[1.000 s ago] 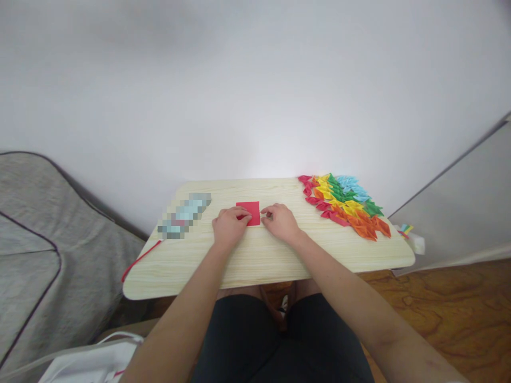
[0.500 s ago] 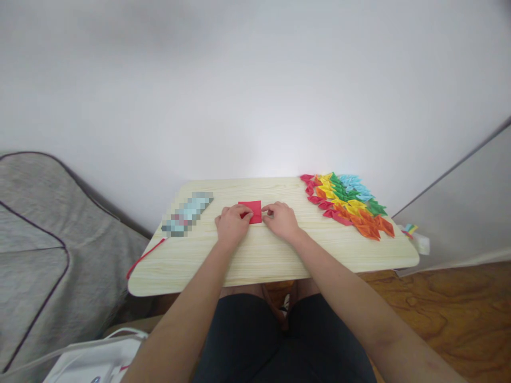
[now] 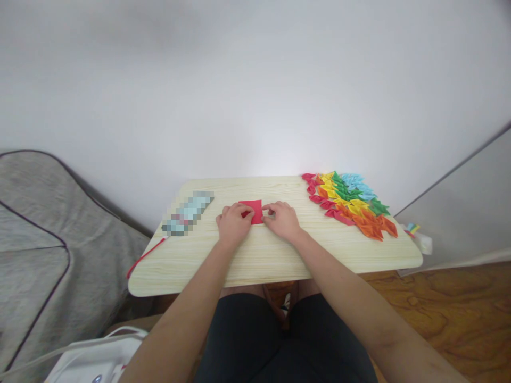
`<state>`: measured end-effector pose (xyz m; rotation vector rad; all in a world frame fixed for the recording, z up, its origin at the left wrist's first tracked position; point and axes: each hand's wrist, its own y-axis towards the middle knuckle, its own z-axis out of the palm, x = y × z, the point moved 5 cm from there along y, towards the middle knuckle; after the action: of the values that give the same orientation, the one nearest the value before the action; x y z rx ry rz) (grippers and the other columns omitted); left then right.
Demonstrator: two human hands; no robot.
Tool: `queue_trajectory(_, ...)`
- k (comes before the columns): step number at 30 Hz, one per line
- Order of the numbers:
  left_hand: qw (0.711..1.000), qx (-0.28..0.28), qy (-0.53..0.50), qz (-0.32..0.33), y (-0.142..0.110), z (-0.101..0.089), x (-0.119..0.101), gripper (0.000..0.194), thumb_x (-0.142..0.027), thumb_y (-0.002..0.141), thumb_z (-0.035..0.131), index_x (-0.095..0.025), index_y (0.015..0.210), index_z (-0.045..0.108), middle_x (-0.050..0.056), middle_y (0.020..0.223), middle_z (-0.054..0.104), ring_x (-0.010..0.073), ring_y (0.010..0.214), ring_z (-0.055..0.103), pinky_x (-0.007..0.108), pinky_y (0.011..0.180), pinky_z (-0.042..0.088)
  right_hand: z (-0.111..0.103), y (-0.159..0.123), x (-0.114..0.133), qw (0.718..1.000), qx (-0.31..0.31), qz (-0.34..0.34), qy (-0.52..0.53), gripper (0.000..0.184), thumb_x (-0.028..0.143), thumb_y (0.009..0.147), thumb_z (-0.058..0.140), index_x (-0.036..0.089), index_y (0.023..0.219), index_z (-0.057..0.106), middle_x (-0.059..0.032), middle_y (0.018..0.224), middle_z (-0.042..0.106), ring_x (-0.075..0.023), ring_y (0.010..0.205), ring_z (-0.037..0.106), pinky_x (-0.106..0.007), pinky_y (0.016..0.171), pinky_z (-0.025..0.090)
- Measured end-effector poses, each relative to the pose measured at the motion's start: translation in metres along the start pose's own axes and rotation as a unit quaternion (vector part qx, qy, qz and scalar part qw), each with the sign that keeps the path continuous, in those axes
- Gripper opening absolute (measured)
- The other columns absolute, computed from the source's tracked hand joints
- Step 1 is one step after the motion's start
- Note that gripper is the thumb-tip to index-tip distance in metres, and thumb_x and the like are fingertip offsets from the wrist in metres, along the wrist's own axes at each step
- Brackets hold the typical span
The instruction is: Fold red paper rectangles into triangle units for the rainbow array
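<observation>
A small red sheet of paper (image 3: 256,208) lies on the light wood-grain table between my two hands. My left hand (image 3: 235,223) is closed at its left side, thumb and index finger pressed together over the paper. At the right edge, the curled thumb and index finger of my right hand (image 3: 282,219) hold the sheet, their tips a little apart. Part of the paper's left side is hidden under my left fingers.
Folded paper pieces (image 3: 347,202) in red, orange, yellow, green and blue cover the table's (image 3: 275,260) right side. A blurred-out flat object (image 3: 189,213) with a red cord (image 3: 146,258) lies left. A white wall stands behind; grey fabric (image 3: 91,250) is at left.
My left fingers have shifted slightly right on the red paper, and my right thumb has moved slightly down along its edge. The view has moved a little.
</observation>
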<state>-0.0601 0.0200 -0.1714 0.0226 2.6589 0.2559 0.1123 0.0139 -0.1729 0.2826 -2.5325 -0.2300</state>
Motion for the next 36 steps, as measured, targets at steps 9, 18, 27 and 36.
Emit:
queue_trajectory(9,0.998,0.026,-0.009,0.049,-0.005,-0.006,0.006,0.023,-0.050,0.086,0.071,-0.038,0.103,0.080,-0.003,0.127,0.073,0.0305,0.122,0.058,0.047,0.105,0.042,0.000,0.000,0.003,1.000,0.003,-0.007,-0.011,0.028,0.043,0.090,0.071,0.031,0.115,0.078,-0.0054,0.104,0.072,-0.0258,0.106,0.061,-0.038,0.094,0.042)
queue_trajectory(18,0.996,0.020,-0.028,0.077,-0.006,-0.005,0.013,0.018,-0.045,0.083,0.077,-0.038,0.099,0.082,-0.004,0.126,0.074,0.0287,0.120,0.061,0.044,0.108,0.044,0.001,0.002,0.000,1.000,0.001,-0.010,0.005,0.023,0.036,0.097,0.064,0.031,0.115,0.077,-0.0034,0.104,0.075,-0.0241,0.103,0.062,-0.037,0.093,0.043)
queue_trajectory(27,0.997,0.013,-0.043,0.069,-0.006,-0.005,0.014,0.019,-0.045,0.086,0.074,-0.037,0.101,0.082,-0.004,0.125,0.075,0.0279,0.121,0.061,0.044,0.110,0.044,-0.003,-0.003,0.000,0.998,0.025,-0.048,0.028,0.023,0.024,0.087,0.070,0.032,0.106,0.080,-0.0004,0.103,0.076,-0.0232,0.102,0.061,-0.036,0.096,0.043)
queue_trajectory(36,0.993,-0.001,-0.082,0.089,-0.003,-0.004,0.017,0.017,-0.034,0.087,0.068,-0.034,0.096,0.083,-0.003,0.119,0.078,0.0264,0.117,0.064,0.045,0.109,0.048,0.001,0.002,0.002,0.995,0.020,-0.059,0.079,0.010,0.028,0.091,0.070,0.027,0.091,0.080,-0.0031,0.094,0.073,-0.0233,0.098,0.059,-0.037,0.092,0.040)
